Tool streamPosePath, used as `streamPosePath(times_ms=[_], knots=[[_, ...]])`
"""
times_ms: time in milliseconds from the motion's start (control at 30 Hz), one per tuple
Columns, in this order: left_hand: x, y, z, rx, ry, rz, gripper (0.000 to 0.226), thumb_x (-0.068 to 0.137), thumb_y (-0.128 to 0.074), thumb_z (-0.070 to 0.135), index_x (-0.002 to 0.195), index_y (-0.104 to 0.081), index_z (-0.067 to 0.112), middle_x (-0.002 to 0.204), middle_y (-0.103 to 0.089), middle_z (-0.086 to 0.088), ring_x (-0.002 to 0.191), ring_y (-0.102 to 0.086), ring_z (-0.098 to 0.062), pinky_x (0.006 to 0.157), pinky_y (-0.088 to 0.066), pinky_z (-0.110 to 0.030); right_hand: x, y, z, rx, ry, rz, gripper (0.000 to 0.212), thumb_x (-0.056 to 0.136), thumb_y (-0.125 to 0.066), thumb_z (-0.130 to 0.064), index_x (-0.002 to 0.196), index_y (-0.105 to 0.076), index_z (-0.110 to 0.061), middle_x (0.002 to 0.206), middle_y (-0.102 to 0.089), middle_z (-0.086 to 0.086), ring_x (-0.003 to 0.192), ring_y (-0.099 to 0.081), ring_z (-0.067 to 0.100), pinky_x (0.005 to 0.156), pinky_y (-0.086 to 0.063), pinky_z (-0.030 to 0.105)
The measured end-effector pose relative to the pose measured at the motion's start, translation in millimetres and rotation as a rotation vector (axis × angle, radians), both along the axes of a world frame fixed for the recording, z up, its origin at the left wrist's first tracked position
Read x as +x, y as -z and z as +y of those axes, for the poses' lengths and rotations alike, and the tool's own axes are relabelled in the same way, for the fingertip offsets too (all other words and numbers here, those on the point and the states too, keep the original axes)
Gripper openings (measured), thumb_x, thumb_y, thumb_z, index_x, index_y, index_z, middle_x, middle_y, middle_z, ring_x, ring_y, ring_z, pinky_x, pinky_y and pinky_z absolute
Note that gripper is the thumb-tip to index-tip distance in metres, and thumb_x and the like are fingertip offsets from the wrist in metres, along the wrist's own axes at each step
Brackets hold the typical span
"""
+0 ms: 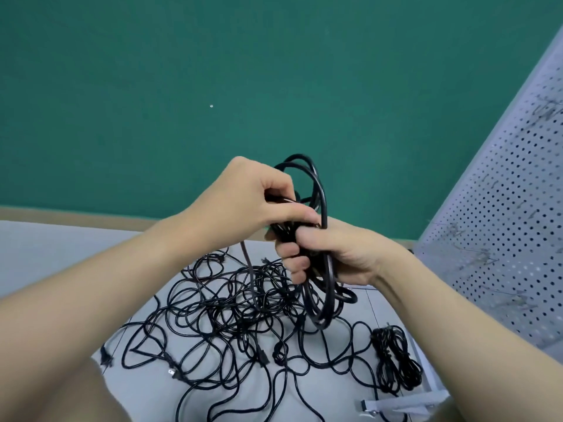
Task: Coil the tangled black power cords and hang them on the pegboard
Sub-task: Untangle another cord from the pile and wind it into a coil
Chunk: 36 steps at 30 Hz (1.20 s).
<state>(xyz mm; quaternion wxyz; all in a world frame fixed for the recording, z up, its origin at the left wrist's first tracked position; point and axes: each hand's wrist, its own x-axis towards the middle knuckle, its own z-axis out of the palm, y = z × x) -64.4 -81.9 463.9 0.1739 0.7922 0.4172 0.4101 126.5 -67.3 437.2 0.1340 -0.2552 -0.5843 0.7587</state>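
A black power cord coil (320,190) stands upright in front of me, above the floor. My right hand (332,254) grips the coil's loops around their middle. My left hand (253,199) pinches a strand of the same cord at the coil's left side, just above my right thumb. A loose end of the cord hangs down from my left hand toward a tangled pile of black power cords (231,312) on the grey floor. A finished bundle of coiled cord (396,357) lies on the floor at the right. The grey pegboard (511,214) leans at the right edge.
A green wall (213,86) fills the background behind a tan skirting strip. Several metal hooks sit on the pegboard. A grey strap with a metal clip (396,405) lies on the floor near the bottom right.
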Motion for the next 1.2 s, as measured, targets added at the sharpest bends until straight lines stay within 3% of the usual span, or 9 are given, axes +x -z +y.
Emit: streamPosePath(times_ms=[67, 133, 333, 467, 700, 900, 967, 1067, 1200], knots=[[0, 2, 1, 0.071, -0.032, 0.056, 0.051, 0.067, -0.079, 0.065, 0.062, -0.067, 0.016, 0.053, -0.057, 0.001, 0.051, -0.045, -0.017, 0.049, -0.035, -0.03, 0, 0, -1, 0.046, 0.037, -0.083, 0.04, 0.078, -0.075, -0.006, 0.111, -0.052, -0.005, 0.074, -0.046, 0.0, 0.064, -0.041, 0.013, 0.063, -0.046, 0.028], [0, 3, 0, 0.16, -0.049, 0.143, 0.057, 0.067, -0.077, 0.071, 0.064, -0.06, 0.017, 0.053, -0.053, 0.007, 0.053, -0.045, -0.015, 0.05, -0.035, -0.027, 0, -1, -3, -0.083, 0.005, -0.11, 0.034, 0.076, -0.053, 0.007, 0.109, -0.051, -0.003, 0.072, -0.046, 0.001, 0.062, -0.037, 0.014, 0.061, -0.042, 0.027], [-9, 4, 9, 0.282, -0.154, 0.226, 0.059, 0.084, -0.055, 0.078, 0.081, -0.041, 0.021, 0.057, -0.049, 0.004, 0.054, -0.044, -0.019, 0.051, -0.035, -0.028, 2, -4, 0, -0.406, -0.106, -0.121, 0.042, 0.066, -0.045, 0.004, 0.106, -0.042, -0.008, 0.074, -0.041, 0.0, 0.059, -0.036, 0.011, 0.061, -0.041, 0.026], [-19, 6, 21, 0.347, -0.195, 0.23, 0.05, 0.105, -0.026, 0.054, 0.073, -0.036, 0.017, 0.05, -0.032, 0.002, 0.048, -0.035, -0.023, 0.047, -0.025, -0.034, 1, -5, -1, -0.371, -0.175, -0.148, 0.035, 0.07, -0.037, 0.003, 0.102, -0.044, -0.01, 0.074, -0.041, -0.001, 0.058, -0.037, 0.011, 0.06, -0.04, 0.026], [-33, 20, 41, -0.33, 0.008, -0.21, 0.065, 0.109, -0.021, 0.053, 0.071, -0.048, 0.007, 0.061, -0.039, -0.01, 0.055, -0.037, -0.019, 0.055, -0.039, -0.025, 11, -10, 0, -0.3, -0.187, -0.042, 0.035, 0.07, -0.033, 0.005, 0.098, -0.046, -0.011, 0.076, -0.034, 0.001, 0.058, -0.033, 0.011, 0.059, -0.041, 0.025], [-34, 75, 35, -0.665, 0.18, -0.23, 0.054, 0.104, -0.034, 0.047, 0.089, -0.064, 0.004, 0.1, -0.076, -0.015, 0.104, -0.071, -0.029, 0.105, -0.05, -0.04, 39, -19, 7, -0.273, 0.019, 0.186, 0.036, 0.068, -0.037, 0.006, 0.097, -0.048, -0.011, 0.077, -0.033, 0.0, 0.061, -0.031, 0.014, 0.064, -0.038, 0.029], [-27, 82, 31, -0.692, 0.166, -0.197, 0.054, 0.104, -0.034, 0.054, 0.082, -0.061, 0.012, 0.09, -0.074, -0.012, 0.098, -0.073, -0.028, 0.101, -0.051, -0.043, 43, -19, 8, -0.245, 0.082, 0.212, 0.038, 0.066, -0.038, 0.007, 0.097, -0.047, -0.012, 0.077, -0.035, 0.0, 0.061, -0.034, 0.013, 0.064, -0.039, 0.029], [-27, 62, 31, -0.52, 0.02, -0.191, 0.055, 0.1, -0.036, 0.067, 0.069, -0.049, 0.022, 0.063, -0.047, 0.003, 0.06, -0.049, -0.019, 0.067, -0.047, -0.033, 47, -19, 11, -0.187, 0.159, 0.198, 0.036, 0.064, -0.055, 0.003, 0.097, -0.049, -0.012, 0.076, -0.038, 0.0, 0.061, -0.036, 0.013, 0.063, -0.041, 0.029], [-25, 18, 28, -0.392, -0.02, -0.394, 0.04, 0.113, -0.03, 0.024, 0.075, -0.038, 0.014, 0.062, -0.026, 0.008, 0.056, -0.019, -0.014, 0.055, -0.016, -0.032, 42, -16, 7, -0.177, 0.151, 0.027, 0.014, 0.084, -0.054, -0.007, 0.097, -0.051, -0.01, 0.074, -0.04, 0.0, 0.06, -0.036, 0.012, 0.062, -0.04, 0.027]])
